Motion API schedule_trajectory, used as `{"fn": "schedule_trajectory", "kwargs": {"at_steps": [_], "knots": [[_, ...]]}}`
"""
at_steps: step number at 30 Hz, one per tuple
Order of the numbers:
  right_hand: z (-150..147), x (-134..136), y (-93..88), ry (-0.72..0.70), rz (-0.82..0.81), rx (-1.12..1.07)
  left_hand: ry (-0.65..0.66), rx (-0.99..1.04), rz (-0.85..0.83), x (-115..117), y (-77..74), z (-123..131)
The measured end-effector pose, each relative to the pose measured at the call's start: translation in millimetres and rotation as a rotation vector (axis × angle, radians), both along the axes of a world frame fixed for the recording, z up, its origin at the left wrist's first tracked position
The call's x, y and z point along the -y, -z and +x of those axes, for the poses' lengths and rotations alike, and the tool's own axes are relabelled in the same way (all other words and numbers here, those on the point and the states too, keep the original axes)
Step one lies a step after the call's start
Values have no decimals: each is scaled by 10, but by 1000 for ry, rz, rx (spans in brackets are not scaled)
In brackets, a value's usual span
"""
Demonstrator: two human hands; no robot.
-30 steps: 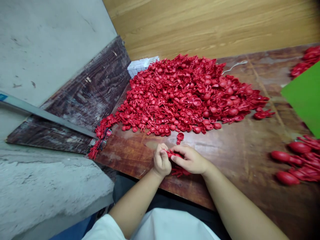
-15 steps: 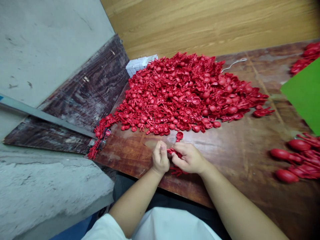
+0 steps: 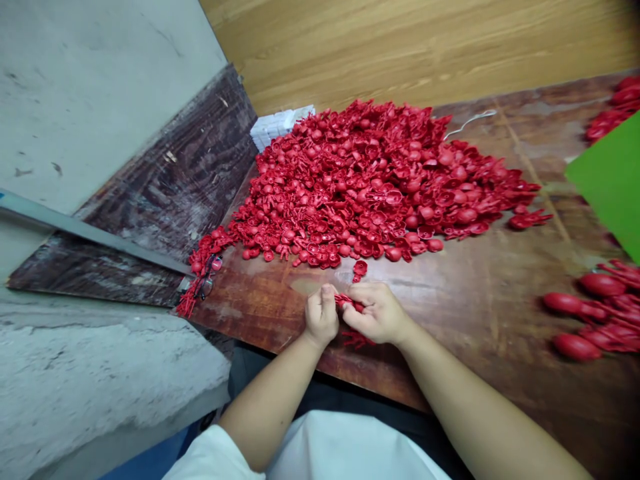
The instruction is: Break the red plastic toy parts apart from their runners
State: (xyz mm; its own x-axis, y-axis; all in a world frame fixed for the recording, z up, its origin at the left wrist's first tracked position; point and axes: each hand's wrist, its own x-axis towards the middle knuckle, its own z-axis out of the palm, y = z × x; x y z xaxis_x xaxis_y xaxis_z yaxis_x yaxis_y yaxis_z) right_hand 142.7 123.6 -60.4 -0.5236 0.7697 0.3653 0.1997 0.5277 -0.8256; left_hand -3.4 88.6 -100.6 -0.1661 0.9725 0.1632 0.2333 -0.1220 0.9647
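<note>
Red sprue, probably plastic, half-hidden between left hand and right hand

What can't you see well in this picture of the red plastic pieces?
In the head view:
The red plastic piece between the hands: the left hand and the right hand cover most of it.
The red pile: the top pieces bury the lower ones.
The green sheet: the right edge of the view cuts it off.
</note>
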Motion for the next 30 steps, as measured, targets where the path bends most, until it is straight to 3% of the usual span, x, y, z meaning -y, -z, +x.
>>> {"fn": "schedule_trajectory", "kwargs": {"at_steps": [4, 10, 16, 21, 25, 30], "knots": [[-17, -11, -14, 29, -119, -47, 23, 15, 15, -6, -27, -15], [-87, 30, -4, -63, -726, -289, 62, 18, 63, -12, -76, -38], [-139, 72, 80, -155, -931, -474, 92, 14, 67, -10, -205, -3], [-8, 107, -12, -229, -1044, -642, 188, -121, -45, 45, -676, 113], [83, 193, -121, -401, -1119, -914, 222, -194, -87, 114, -1109, 199], [133, 260, -262, -472, -1026, -980, 239, -262, -95, 224, -1428, 230]]}}
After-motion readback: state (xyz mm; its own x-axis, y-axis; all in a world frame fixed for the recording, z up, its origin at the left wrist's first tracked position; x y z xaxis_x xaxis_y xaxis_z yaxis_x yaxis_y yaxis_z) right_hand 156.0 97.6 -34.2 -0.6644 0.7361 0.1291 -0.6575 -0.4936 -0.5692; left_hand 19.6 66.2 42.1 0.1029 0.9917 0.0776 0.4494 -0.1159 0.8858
